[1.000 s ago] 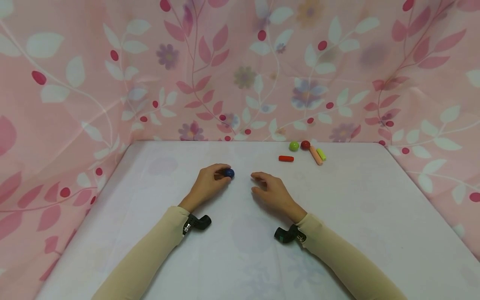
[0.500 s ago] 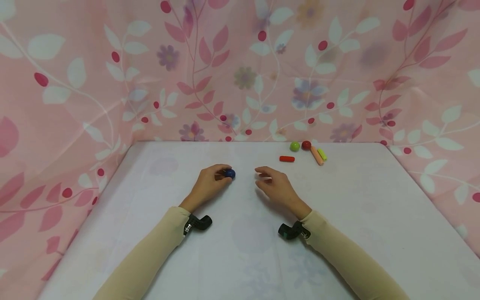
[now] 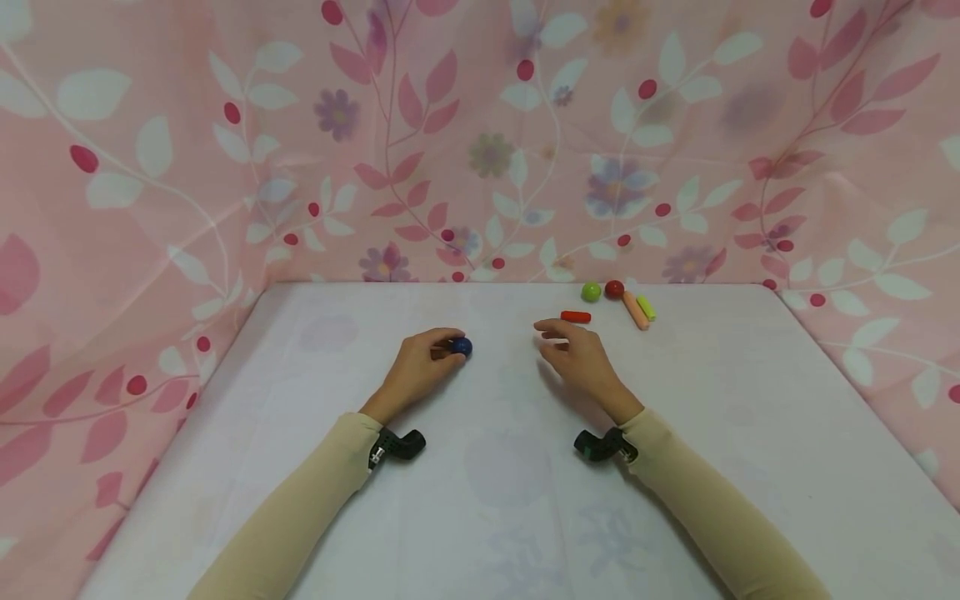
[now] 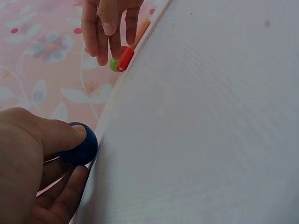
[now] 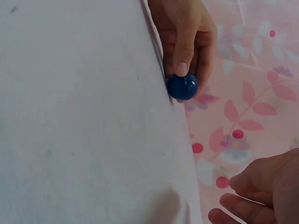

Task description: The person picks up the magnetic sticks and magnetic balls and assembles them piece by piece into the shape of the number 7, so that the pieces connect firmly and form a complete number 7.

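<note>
Thumb [image 4: 60,135] partly hides the blue ball [image 4: 85,149] pinched in the left hand [image 3: 422,362], the right hand [image 3: 582,355] relaxed.

The head camera up there looks forward and down, farthest off, taking in the white tabletop [image 3: 750,400] back to the pink flowered cloth [image 3: 480,150]; the left wrist camera [image 3: 406,446] peers close past the left hand [image 3: 416,367], across to the right hand [image 3: 583,358]; the right wrist camera [image 3: 598,446], just as near its own hand, faces back the other way; both wrist views tilt the tabletop steeply; all three share both hands and the blue ball [image 3: 462,347].
</note>
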Demonstrator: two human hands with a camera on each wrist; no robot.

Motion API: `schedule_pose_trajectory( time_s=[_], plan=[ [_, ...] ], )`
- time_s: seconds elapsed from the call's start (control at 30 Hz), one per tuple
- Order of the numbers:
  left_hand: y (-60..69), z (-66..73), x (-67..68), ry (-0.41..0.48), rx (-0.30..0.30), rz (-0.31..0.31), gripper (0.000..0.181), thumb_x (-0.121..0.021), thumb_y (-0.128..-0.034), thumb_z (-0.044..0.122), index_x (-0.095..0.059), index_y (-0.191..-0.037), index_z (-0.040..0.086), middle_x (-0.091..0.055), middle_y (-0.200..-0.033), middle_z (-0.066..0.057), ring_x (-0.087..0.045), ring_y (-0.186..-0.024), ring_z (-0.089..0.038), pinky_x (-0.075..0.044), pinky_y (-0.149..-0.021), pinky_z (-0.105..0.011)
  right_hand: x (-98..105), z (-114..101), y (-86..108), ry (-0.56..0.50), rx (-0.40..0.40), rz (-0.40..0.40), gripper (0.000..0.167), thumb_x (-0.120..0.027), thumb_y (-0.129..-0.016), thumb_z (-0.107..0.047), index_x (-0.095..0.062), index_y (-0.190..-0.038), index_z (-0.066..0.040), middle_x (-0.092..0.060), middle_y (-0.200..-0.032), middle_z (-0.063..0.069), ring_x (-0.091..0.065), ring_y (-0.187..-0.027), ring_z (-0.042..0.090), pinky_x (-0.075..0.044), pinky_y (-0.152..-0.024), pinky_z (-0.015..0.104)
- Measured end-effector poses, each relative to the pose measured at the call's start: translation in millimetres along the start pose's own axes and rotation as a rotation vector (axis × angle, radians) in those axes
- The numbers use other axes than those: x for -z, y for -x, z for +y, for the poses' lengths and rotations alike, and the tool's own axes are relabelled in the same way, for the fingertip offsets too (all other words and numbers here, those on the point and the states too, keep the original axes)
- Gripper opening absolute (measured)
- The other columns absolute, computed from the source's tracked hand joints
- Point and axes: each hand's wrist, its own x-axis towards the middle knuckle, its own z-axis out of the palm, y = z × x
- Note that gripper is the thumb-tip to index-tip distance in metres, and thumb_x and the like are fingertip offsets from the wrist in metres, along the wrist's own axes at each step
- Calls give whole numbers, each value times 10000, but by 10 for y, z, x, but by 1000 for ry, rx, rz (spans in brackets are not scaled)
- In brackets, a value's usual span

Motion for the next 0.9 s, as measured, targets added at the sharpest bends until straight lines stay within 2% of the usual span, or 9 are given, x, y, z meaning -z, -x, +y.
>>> schedule_pose_trajectory(
  time_s=[0.37, 0.57, 0.7, 0.9],
  plan=[
    [18, -6, 3, 12, 13, -4, 397, -778, -943, 101, -691, -1324, 37, -705, -1229, -123, -715, -1031, -245, -543, -962, -400, 235, 170, -98, 87, 54, 136, 343, -665, -949, 20, -679, -1291, 32, -702, -1229, 226, -654, -1160, 378, -533, -959, 530],
    [91, -23, 20, 19, 50, 5, 397, -787, -940, 99, -696, -1323, 52, -711, -1226, -112, -719, -1035, -243, -544, -957, -405, 277, 211, -137, 140, 35, 136, 341, -682, -960, -30, -681, -1296, 27, -704, -1231, 213, -646, -1138, 396, -515, -962, 562],
    [58, -19, 17, 25, 43, 1, 400, -780, -950, 115, -690, -1337, 64, -704, -1248, -111, -715, -1055, -243, -538, -968, -407, 317, 279, -175, 189, -8, 161, 331, -669, -971, -55, -691, -1297, -1, -703, -1231, 200, -638, -1019, 374, -517, -918, 533],
    [13, 4, 7, 37, 41, -10, 387, -777, -950, 104, -694, -1326, 67, -704, -1243, -117, -718, -1042, -242, -535, -976, -405, 370, 341, -192, 213, -33, 196, 338, -636, -956, -47, -702, -1285, -4, -700, -1238, 196, -544, -781, 316, -460, -724, 404]
  ],
)
